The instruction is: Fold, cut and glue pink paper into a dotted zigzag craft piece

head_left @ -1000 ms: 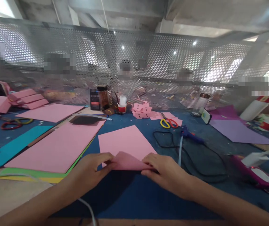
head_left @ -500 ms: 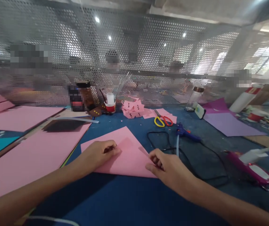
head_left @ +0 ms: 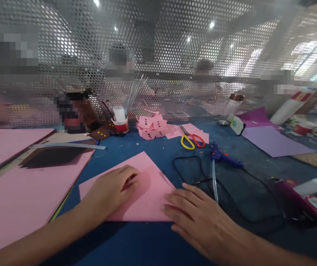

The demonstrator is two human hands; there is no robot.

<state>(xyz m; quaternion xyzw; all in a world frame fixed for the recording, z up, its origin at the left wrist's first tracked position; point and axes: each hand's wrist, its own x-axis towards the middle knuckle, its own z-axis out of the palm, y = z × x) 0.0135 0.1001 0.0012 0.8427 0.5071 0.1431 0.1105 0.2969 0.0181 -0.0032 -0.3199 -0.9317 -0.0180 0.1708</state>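
A folded sheet of pink paper (head_left: 147,199) lies on the blue tabletop in front of me. My left hand (head_left: 114,190) rests on its left half, fingers curled and thumb close to the forefinger, closed on the paper as far as I can see. Flat across the right corner lies my right hand (head_left: 194,214), its fingers stretched out and slightly spread, the tips touching the paper. The fold's right edge slopes from the top point down to the right fingers.
Beyond the paper are pink dotted paper pieces (head_left: 152,127), scissors (head_left: 188,141) and a paper cup (head_left: 121,125). A blue glue gun (head_left: 226,158) with a black cord lies right. Large pink sheets (head_left: 36,195) cover the left. A perforated metal screen (head_left: 161,48) stands behind.
My right hand has gone from curled fingers at the paper's corner to outstretched fingers lying on it. The left hand stays on the paper. The view has shifted slightly.
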